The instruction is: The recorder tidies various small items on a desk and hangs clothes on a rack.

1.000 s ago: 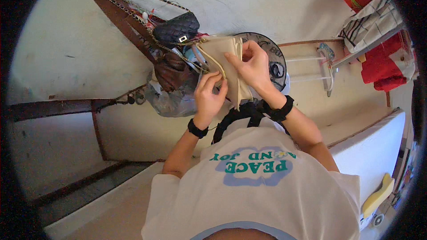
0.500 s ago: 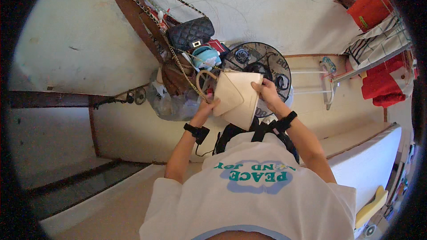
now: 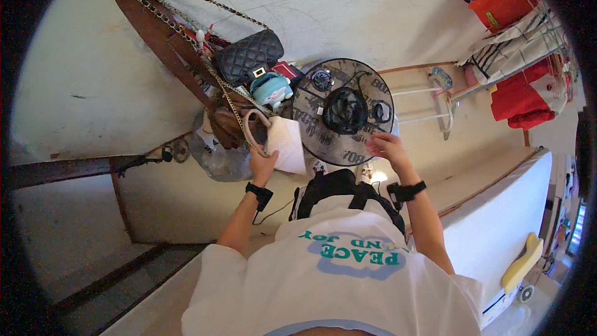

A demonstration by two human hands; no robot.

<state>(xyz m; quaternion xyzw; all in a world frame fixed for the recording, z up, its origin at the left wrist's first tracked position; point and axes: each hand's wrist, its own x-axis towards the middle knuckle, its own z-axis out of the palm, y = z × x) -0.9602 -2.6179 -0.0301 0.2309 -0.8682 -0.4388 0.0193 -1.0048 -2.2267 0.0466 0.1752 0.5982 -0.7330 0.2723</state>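
My left hand (image 3: 263,165) is closed on the lower left side of a small cream handbag (image 3: 288,143). The bag has a beige curved handle (image 3: 247,126), and a gold chain strap (image 3: 219,76) runs down close to it. My right hand (image 3: 387,147) is apart from the bag, its fingers loosely bent over the near right rim of a round, dark patterned tabletop (image 3: 317,140). Nothing shows in those fingers. On that top lie a crumpled black thing (image 3: 346,111), a round dark item (image 3: 322,79) and a dark ring-shaped item (image 3: 382,112).
Beside the tabletop hang a black quilted bag (image 3: 249,56), a light-blue pouch (image 3: 271,89) and a brown bag (image 3: 225,126). A clear plastic bag (image 3: 217,160) lies below them. A white rack (image 3: 444,102) and red cloth (image 3: 522,102) are at right, a white panel (image 3: 497,211) nearer.
My right hand has let go of the cream bag and moved a little down and away. My left hand has carried the bag left, uncovering more of the round top. The view has shifted slightly.
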